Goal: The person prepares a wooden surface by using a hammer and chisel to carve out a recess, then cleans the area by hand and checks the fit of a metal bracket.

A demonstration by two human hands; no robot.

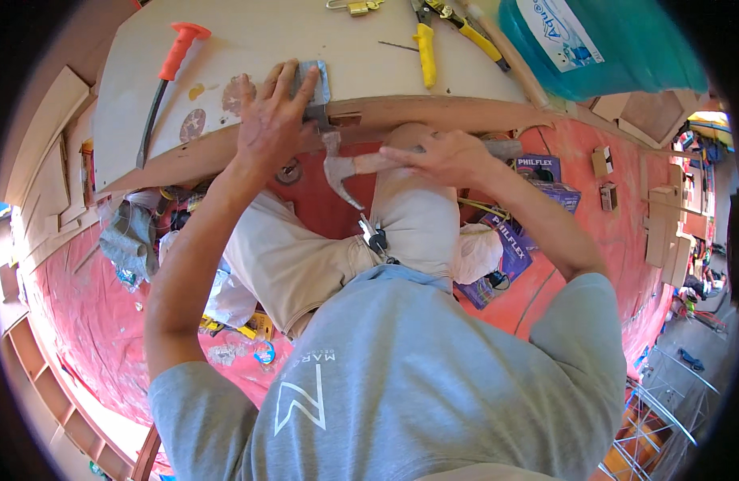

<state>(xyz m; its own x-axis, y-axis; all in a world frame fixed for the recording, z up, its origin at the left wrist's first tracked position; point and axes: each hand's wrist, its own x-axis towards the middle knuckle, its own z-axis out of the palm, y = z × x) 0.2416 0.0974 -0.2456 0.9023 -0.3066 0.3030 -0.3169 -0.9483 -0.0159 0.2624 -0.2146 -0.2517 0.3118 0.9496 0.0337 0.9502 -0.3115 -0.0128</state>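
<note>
Sheeting (89,329), red and creased, spreads right across the floor, and it's the biggest thing going! Next comes the counter (217,60), pale on top, its bare wooden edge facing the person. Up at the far right sits the jug (626,52), big and teal, and below it, down on the red, purple boxes (510,260) lie beside the person's leg.

Now the hands, and they're apart! The left hand (273,124) lies spread at the counter's edge, fingertips over the plate; whether its thumb grips anything, we can't tell. The right hand (449,156) is wrapped around the hammer (372,163), which lies crosswise over the thigh, claw pointing down, head just below the edge near the left hand. Blur hides any contact there.

Over on the left, the chisel (166,74) shows its red handle and dark shaft. Across the top, pliers (426,56) with yellow grips splay open, a stick (506,52) slants alongside, the grey plate (319,82) sits by the fingers, and smallest of all, a brassy padlock (359,7) and a thin rod (398,45)!
</note>
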